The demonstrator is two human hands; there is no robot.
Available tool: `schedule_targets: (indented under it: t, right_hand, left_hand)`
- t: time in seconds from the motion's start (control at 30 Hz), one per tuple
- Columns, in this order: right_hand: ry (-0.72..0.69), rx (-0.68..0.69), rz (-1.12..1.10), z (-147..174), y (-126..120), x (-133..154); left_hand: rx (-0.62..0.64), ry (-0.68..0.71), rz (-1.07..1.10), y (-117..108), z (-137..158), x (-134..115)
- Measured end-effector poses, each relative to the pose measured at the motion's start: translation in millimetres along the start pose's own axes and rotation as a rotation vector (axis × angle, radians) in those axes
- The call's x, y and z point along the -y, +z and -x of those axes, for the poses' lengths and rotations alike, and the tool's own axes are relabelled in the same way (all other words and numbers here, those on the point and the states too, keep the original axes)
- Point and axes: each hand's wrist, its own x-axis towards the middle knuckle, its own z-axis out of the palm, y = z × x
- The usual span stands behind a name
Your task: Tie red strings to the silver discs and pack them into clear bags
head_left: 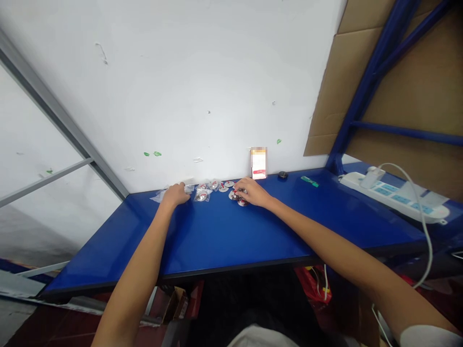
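Observation:
On the blue table (224, 241), near the wall, my left hand (176, 194) is closed with its fingers on a clear plastic bag (188, 183) from a small pile. To its right lie small round shiny pieces in clear bags (202, 195), red and silver. My right hand (252, 192) is closed in a pinch over a cluster of unbagged round pieces (242, 203) with white, red and metallic parts. A small round metallic piece (235, 196) shows at its fingertips. More white round pieces (229, 184) lie between the hands. Their exact kind is too small to tell.
A phone (259, 164) with a lit screen leans against the wall. Right of it lie a black round object (282, 175) and a green object (310, 181). A white power strip (394, 195) with a plugged-in cable sits far right, beside a blue metal frame (361, 91).

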Motion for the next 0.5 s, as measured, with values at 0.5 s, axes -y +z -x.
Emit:
schedule_targets:
  t: [0.5]
  right_hand:
    - [0.076, -0.07, -0.095, -2, -8, 20]
  left_hand:
    - [-0.208, 0.043, 0.087, -4, -5, 0]
